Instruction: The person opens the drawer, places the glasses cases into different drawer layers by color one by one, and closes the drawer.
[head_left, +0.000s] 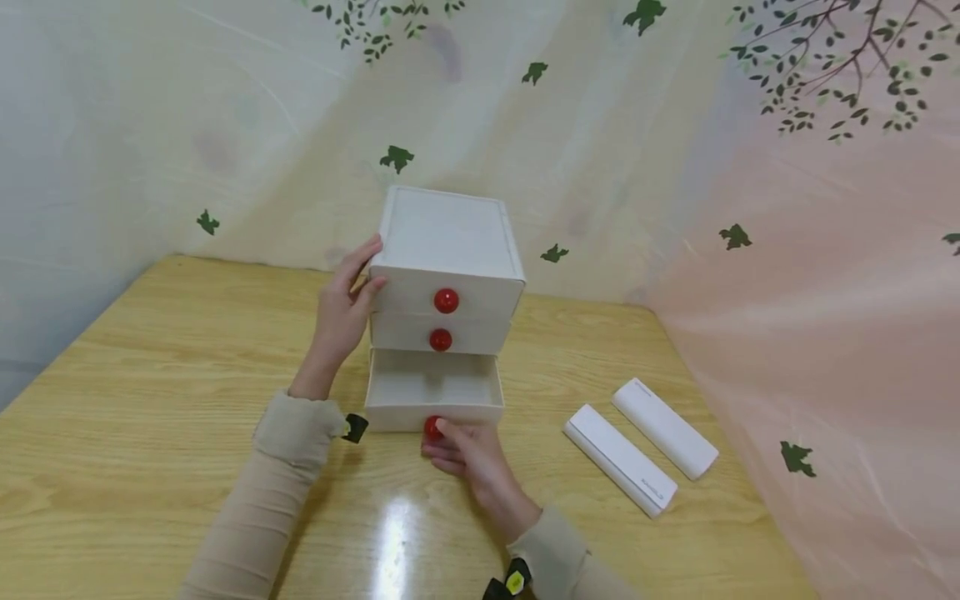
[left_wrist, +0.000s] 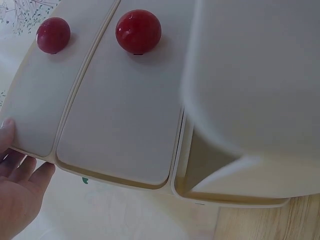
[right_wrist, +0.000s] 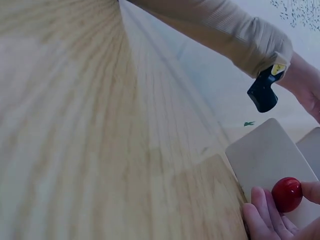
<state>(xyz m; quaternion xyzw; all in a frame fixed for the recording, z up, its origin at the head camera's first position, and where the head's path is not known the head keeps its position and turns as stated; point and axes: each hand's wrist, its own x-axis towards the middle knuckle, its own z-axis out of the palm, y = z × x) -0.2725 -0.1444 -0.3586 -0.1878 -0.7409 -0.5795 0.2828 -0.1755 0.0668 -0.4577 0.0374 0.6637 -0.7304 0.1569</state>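
Note:
A white drawer cabinet [head_left: 450,229] stands on the table with three drawers, each with a round red knob. Its bottom drawer [head_left: 386,417] is pulled out, and no contents show in the visible part. The middle [left_wrist: 120,115] and top drawers [left_wrist: 37,105] are closed. My left hand [head_left: 343,317] rests against the cabinet's upper left side, fingers along the side and thumb at the front edge. With thumb and fingers, my right hand [head_left: 480,462] pinches the bottom drawer's red knob [right_wrist: 287,194].
Two long white cases [head_left: 621,461] [head_left: 665,429] lie side by side on the wooden table [head_left: 187,358], right of the cabinet. Behind the table hangs a pale sheet [head_left: 300,125] with printed leaves. Both sleeves carry small black wrist devices.

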